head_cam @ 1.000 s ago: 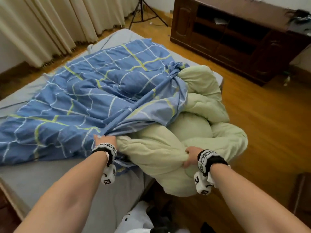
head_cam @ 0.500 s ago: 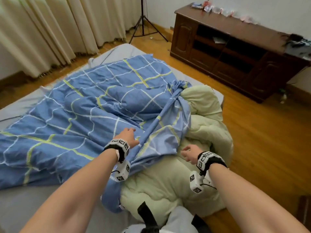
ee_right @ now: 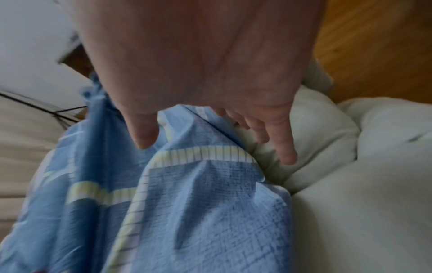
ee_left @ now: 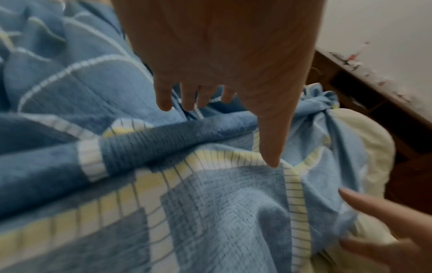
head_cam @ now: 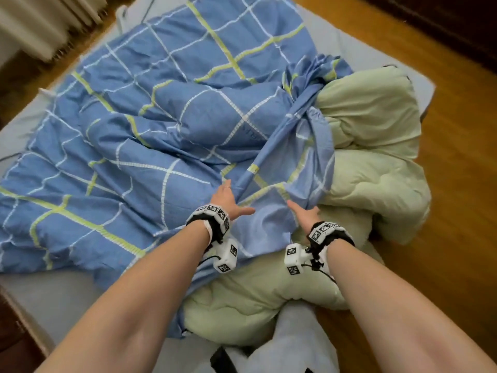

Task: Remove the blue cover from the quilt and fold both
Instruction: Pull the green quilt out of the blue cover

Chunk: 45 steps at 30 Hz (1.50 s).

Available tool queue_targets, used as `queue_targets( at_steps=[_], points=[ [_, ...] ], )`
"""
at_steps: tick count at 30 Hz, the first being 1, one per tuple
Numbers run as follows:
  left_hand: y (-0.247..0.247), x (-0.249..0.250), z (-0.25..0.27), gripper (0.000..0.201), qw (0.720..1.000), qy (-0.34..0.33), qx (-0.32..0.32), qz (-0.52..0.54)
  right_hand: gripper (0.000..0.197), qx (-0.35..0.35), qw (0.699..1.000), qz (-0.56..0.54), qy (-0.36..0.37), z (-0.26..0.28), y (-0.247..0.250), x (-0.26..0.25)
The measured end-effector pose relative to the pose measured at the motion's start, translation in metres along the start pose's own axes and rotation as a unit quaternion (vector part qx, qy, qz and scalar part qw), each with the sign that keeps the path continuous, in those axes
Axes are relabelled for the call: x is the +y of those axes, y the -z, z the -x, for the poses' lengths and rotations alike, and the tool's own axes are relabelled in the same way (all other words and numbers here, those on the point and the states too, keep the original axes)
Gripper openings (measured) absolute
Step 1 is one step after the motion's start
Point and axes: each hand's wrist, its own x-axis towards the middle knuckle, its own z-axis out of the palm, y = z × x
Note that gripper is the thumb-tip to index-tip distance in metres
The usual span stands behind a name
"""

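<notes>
The blue cover, checked with white and yellow-green lines, lies crumpled over most of the bed. The pale green quilt bulges out of its opening at the right and front. My left hand rests on a twisted fold of the cover, fingers straight and thumb stretched out. My right hand is just right of it at the cover's loose edge. In the right wrist view the right hand straddles that edge, thumb over blue cloth, fingers over the quilt. Neither hand grips anything.
A grey mattress shows bare at the front left. Wooden floor runs along the right, with a dark cabinet beyond it. Curtains hang at the back left. The quilt's right side overhangs the bed edge.
Both hands have let go, the left of the cover, the right of the quilt, and moved forward onto the cover's edge. The quilt has settled lower. My head has tilted down.
</notes>
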Motion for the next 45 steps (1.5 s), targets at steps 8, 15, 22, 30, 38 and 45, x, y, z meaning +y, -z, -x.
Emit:
queue_targets(
  at_steps=[8, 15, 22, 30, 38, 45],
  points=[
    [0.021, -0.005, -0.048, 0.026, 0.999, 0.019, -0.012, -0.040, 0.116, -0.178, 0.970, -0.136, -0.095, -0.068, -0.061, -0.038],
    [0.160, -0.020, -0.017, 0.055, 0.989, 0.031, 0.144, 0.027, 0.092, -0.505, 0.834, -0.223, -0.026, 0.065, -0.157, -0.231],
    [0.159, -0.040, -0.018, 0.120, 0.974, 0.082, 0.189, 0.094, 0.081, -0.481, 0.853, -0.200, 0.026, 0.102, -0.172, -0.279],
    [0.092, -0.045, -0.047, 0.131, 0.972, 0.025, 0.229, -0.038, 0.045, -0.028, 0.981, 0.190, 0.026, -0.039, -0.088, -0.133],
    [0.049, -0.055, -0.084, 0.128, 0.987, 0.102, -0.010, 0.126, 0.084, 0.116, 0.978, 0.175, -0.001, -0.068, -0.072, -0.113],
    [0.051, -0.047, -0.104, 0.076, 0.989, 0.108, -0.104, -0.018, 0.077, -0.011, 0.997, -0.059, -0.051, -0.061, -0.080, -0.137]
  ],
)
